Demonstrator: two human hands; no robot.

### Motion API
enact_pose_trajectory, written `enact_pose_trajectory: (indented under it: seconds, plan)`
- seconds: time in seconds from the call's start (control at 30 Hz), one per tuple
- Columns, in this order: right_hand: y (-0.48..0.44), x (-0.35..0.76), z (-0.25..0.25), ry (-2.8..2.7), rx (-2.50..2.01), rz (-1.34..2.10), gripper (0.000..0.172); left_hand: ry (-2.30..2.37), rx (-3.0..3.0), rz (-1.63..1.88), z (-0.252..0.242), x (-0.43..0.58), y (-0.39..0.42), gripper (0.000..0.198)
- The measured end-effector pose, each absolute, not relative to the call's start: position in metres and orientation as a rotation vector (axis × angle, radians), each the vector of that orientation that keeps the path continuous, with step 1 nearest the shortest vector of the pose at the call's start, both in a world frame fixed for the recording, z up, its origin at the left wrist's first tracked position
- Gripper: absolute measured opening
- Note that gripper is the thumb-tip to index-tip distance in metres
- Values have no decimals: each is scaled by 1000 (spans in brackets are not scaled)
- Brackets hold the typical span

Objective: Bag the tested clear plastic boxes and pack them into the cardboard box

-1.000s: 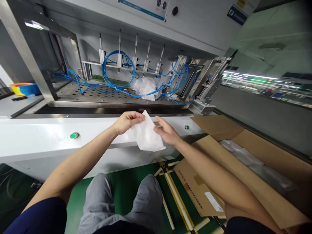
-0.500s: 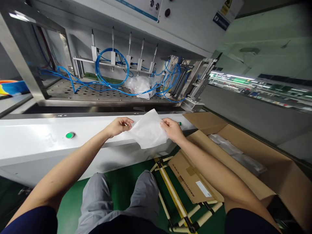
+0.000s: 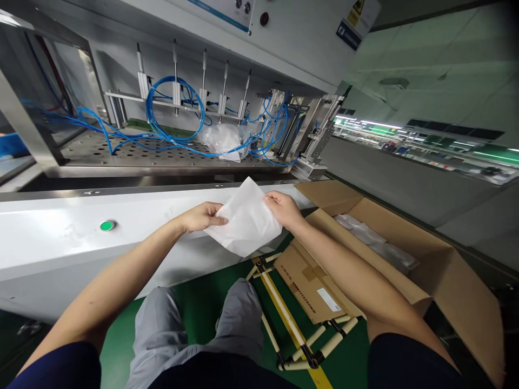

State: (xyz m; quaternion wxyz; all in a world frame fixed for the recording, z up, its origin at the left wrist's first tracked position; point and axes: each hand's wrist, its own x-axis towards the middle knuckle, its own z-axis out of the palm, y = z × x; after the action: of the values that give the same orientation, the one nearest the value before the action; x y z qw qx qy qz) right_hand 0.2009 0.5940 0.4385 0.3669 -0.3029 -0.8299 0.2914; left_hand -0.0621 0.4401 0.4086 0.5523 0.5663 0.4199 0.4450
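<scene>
A thin white plastic bag (image 3: 245, 219) is stretched between both hands above my knees, in front of the white machine ledge (image 3: 60, 237). My left hand (image 3: 201, 216) pinches its left edge with closed fingers. My right hand (image 3: 284, 208) grips the right edge near the top corner, fingers curled. The bag hangs flat and tilted, one corner pointing up toward the machine.
A green button (image 3: 107, 225) sits on the ledge at left. Behind it a perforated metal bed (image 3: 133, 154) carries blue hoses (image 3: 174, 116) and a crumpled clear bag (image 3: 223, 140). An open cardboard box (image 3: 405, 270) with clear bags stands at right on a pipe cart (image 3: 292, 335).
My right hand has closed on the bag's right edge and both hands have spread it flat. My view has drifted to the right.
</scene>
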Motion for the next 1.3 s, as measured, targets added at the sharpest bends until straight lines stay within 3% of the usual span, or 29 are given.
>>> enact_pose_trajectory:
  seconds: [0.17,0.33,0.57,0.7,0.87,1.0,1.1,1.23,1.3]
  plan:
    - [599,202,435,-2062,-860,774,36,1124,1137,1315,399,-75,435,53]
    - [598,194,429,-1854,-927,1021,44,738,1079,1415,398,-74,423,69]
    - [588,183,419,-1633,-1006,1433,61,692,974,1539,389,-53,429,44]
    - [586,184,408,-1680,-1059,1391,57,715,960,1583,390,-45,434,51]
    - [590,186,407,-1988,-1239,977,27,783,961,1653,395,-36,436,54]
    - [576,185,422,-2124,-1101,509,36,887,963,1748,394,-31,440,53]
    - [551,181,429,-2191,-904,653,39,991,989,1784,393,-23,443,55]
    - [519,168,425,-2338,-728,1068,55,1042,1047,1720,394,-8,443,59]
    - [512,163,422,-2385,-654,1091,54,974,1062,1638,394,-2,442,60]
